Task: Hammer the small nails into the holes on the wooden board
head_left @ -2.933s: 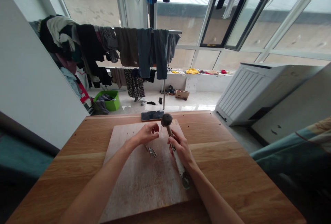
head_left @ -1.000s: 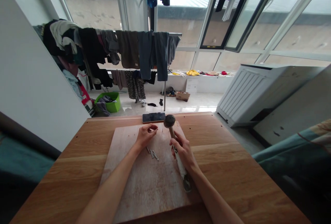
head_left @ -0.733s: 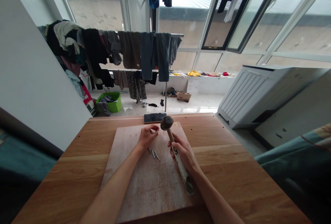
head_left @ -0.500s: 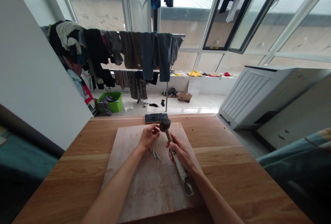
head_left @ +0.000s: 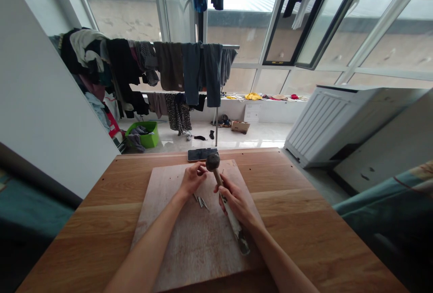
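Note:
My right hand [head_left: 235,198] is closed around the handle of a mallet [head_left: 213,162]. Its dark, rounded head points away from me, and its pale handle, worn and stained, slants back toward my right forearm. Just left of the mallet head, my left hand [head_left: 193,178] has its thumb and fingers pinched together over the board; what they hold is too small and hidden to make out. Below that hand, several metal nails [head_left: 201,202] lie loose on the whitish wooden board [head_left: 196,248]. A thin nail-like piece [head_left: 223,172] shows beyond my right fingers.
The board rests on a brown wooden table [head_left: 291,220]. A dark phone [head_left: 202,154] lies at the table's far edge. Beyond are a clothes rack [head_left: 216,126] hung with laundry, a green basin [head_left: 150,137], a small cardboard box [head_left: 240,127] and a white ribbed cabinet [head_left: 311,126].
The view has shifted very slightly, so everything sits a little further left. Both hands and the mallet keep nearly the same pose over the board.

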{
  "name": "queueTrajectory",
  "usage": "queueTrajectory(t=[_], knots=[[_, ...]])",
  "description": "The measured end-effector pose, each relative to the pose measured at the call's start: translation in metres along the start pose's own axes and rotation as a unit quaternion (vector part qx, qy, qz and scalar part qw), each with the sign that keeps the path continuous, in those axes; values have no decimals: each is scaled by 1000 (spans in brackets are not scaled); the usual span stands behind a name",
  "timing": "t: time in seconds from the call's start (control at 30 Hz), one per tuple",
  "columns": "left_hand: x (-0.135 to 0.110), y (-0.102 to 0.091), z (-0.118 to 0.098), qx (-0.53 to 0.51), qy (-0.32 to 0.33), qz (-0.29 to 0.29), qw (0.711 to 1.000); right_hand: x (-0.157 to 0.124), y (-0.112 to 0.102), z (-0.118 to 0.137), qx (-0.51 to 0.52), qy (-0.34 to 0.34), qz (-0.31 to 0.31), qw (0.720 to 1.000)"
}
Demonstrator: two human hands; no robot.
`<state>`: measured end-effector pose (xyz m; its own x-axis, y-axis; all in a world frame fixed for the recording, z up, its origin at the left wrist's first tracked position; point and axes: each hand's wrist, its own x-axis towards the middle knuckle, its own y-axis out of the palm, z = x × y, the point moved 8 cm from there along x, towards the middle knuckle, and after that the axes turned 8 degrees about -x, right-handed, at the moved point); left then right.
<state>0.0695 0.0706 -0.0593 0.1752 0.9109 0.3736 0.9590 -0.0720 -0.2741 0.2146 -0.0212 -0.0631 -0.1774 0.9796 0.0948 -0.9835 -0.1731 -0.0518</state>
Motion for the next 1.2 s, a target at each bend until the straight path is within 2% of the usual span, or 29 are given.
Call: queueTrajectory(t=[0.33, 0.63, 0.83, 0.97, 1.07, 1.2], knots=[[1, 0, -4, 6, 6, 9, 1000, -1, 1, 0, -21, 18, 2, 1000], [1, 3, 0, 18, 22, 15, 999, -1, 0, 1, -17, 9, -10, 1000], [1, 8, -1, 55, 36, 17, 998, -1, -6, 7, 6, 1, -27, 1000], [7, -1, -6, 95, 21, 24, 995, -1, -9, 8, 11, 0, -38, 999], [3, -10, -20, 132, 17, 67, 989, -1, -10, 7, 16, 6, -46, 999], [-28, -4, -51, 171, 35, 228, 958, -1, -10, 7, 12, 7, -50, 999]])
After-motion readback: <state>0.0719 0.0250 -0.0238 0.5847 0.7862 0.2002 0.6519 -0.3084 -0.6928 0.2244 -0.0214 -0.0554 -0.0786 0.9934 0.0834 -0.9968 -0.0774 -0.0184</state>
